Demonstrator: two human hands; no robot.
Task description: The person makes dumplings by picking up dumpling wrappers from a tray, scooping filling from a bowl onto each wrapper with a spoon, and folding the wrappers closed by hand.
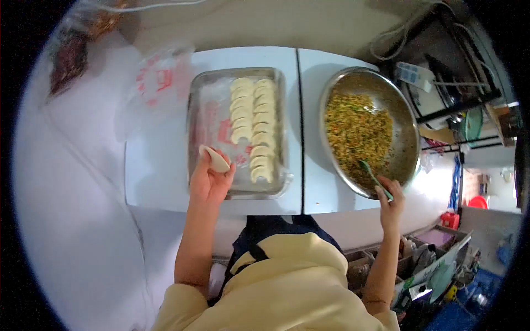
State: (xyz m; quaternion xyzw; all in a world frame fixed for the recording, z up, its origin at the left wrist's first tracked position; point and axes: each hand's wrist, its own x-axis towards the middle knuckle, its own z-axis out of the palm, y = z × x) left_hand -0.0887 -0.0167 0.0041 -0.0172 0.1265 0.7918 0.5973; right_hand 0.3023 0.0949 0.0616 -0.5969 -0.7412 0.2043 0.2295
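While tabletop (323,185) separates tray (248,196) from bowl (406,138), the left hand (211,179) holds dough (216,160).

White tabletop (160,187), dark seam (300,132) between metal tray (248,196) and metal bowl (407,146), red-printed plastic (160,80) at the far left corner.

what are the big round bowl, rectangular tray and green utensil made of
Large round silvery bowl: probably stainless steel, polished, judging by bright reflections on its inner wall.
Shallow rectangular silvery-grey tray: likely metal too, with a smooth rim that catches light.
Slim pale green utensil in the right hand: perhaps smooth plastic, given its even colour, but too small to be sure.
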